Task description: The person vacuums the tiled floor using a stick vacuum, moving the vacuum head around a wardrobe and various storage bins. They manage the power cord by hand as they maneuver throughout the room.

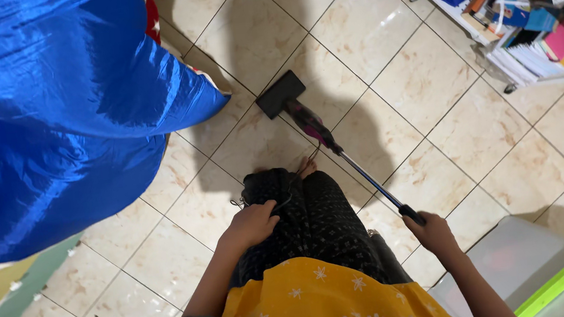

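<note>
Beside the big glossy blue satin cloth (43, 115), the slim stick vacuum with its flat black floor head (280, 94) lies on the beige tiles, just off the cloth's pointed corner. Its long axis runs diagonally from that corner back to the right hand (434, 232), which is closed around the black grip; this is the nearer hand. The left hand (252, 223) bunches a thin black cord against the dark skirt.

No signs or screens were observed; small blue and orange cartons (504, 9) stood crowded on the white shelf (464, 14), upper right, beside pink and white stacked papers (546, 50).
</note>
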